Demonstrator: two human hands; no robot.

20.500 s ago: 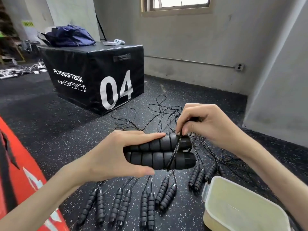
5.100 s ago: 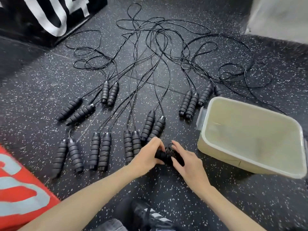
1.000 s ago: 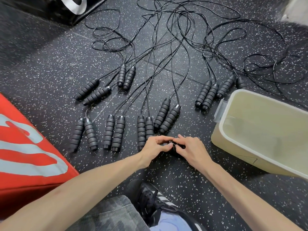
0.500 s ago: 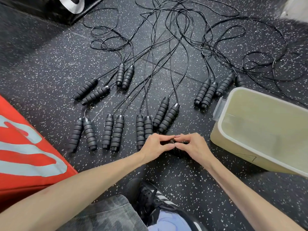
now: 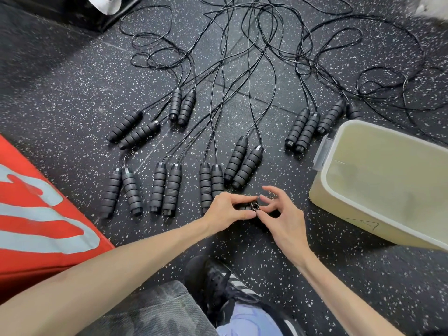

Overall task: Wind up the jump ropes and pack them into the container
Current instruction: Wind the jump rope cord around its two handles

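Fingers (image 5: 265, 190) of the right hand (image 5: 284, 217) have spread off the wound rope (image 5: 252, 206).

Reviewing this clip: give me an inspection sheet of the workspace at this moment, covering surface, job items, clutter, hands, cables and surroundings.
Surface: black speckled rubber floor.
Job's things: wound rope bundle held low over the floor between both hands; unwound handle pairs lie in rows; beige container at right, nothing seen inside.
Clutter: nothing seen.
Hands: left hand grips the bundle; right hand pinches its cord end, other fingers spread.
Cables: loose black rope cords tangled beyond the handles.
Surroundings: red mat at left, black box corner top left, person's shoe below.
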